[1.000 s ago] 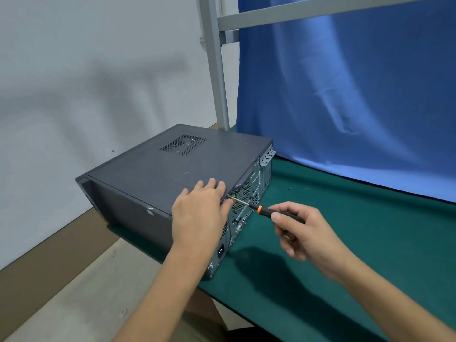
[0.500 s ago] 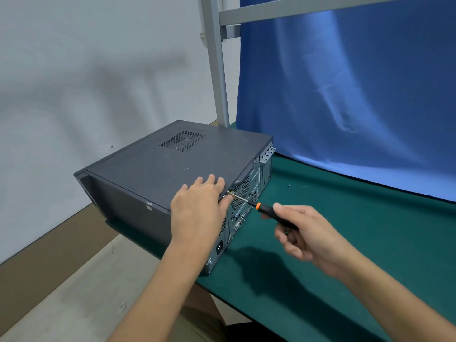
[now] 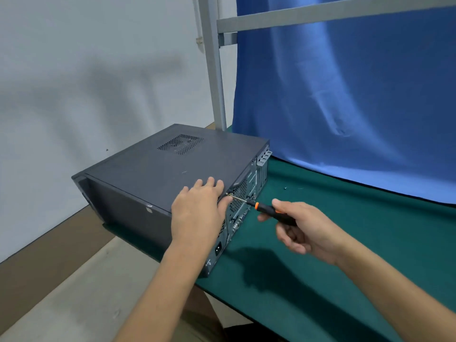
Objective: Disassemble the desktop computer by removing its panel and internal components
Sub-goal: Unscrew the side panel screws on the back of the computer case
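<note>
Desktop computer (image 3: 138, 183), a dark grey case, lies on its side at left-centre of the frame, at the left end of the green counter (image 3: 345, 255). Its broad upper panel (image 3: 172, 169) is closed and has a perforated vent grille (image 3: 181, 143) towards the far end. The rear face (image 3: 243, 196), with mesh, ports and a power socket, turns to the right.

Both hands meet at the upper rear edge. The left hand (image 3: 197, 211) lies flat on the panel with its fingers straight and its thumb down by the edge, and it covers part of the rear face. The right hand (image 3: 303, 225) curls round a black screwdriver (image 3: 269, 209) with an orange collar. The screwdriver's tip touches the case beside that thumb, and what the tip meets is too small to make out.

A blue cloth (image 3: 345, 82) fills the upper right, and a pale wall (image 3: 74, 70) fills the upper left. A grey metal post (image 3: 214, 70) rises behind the case. A tiny speck (image 3: 285, 188) lies on the counter to the right of the case; I cannot tell what it is.
</note>
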